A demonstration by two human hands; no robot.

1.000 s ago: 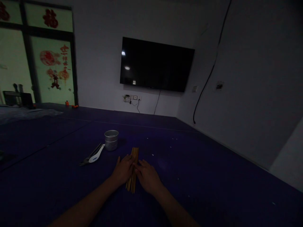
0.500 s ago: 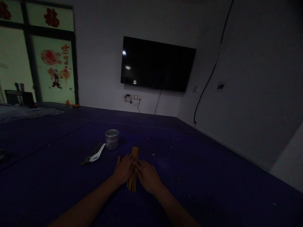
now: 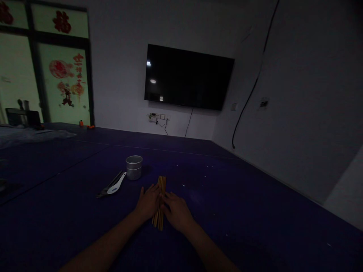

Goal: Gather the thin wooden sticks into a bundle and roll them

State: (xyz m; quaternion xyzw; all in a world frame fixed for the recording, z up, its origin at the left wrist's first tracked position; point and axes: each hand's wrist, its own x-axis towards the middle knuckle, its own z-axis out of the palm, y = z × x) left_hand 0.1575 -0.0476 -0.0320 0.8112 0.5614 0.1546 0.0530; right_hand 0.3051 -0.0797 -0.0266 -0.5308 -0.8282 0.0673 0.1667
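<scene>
A bundle of wooden chopsticks [image 3: 162, 183] lies lengthwise on the dark blue surface [image 3: 241, 204] in front of me. My left hand [image 3: 147, 203] rests flat against the bundle's left side, fingers stretched out. Against the right side lies my right hand [image 3: 177, 210], also flat with fingers extended. Both hands touch the sticks and press them together between them; neither wraps around them. A small metal cup [image 3: 134, 167] stands just beyond, to the left. Beside it lie a white spoon [image 3: 116, 185] and dark utensils [image 3: 109, 185].
The room is dim. A black television [image 3: 188, 77] hangs on the far wall above a power socket [image 3: 157, 117] with cables. A window with red paper cuttings [image 3: 64, 81] is at the left. The blue surface reaches the right wall.
</scene>
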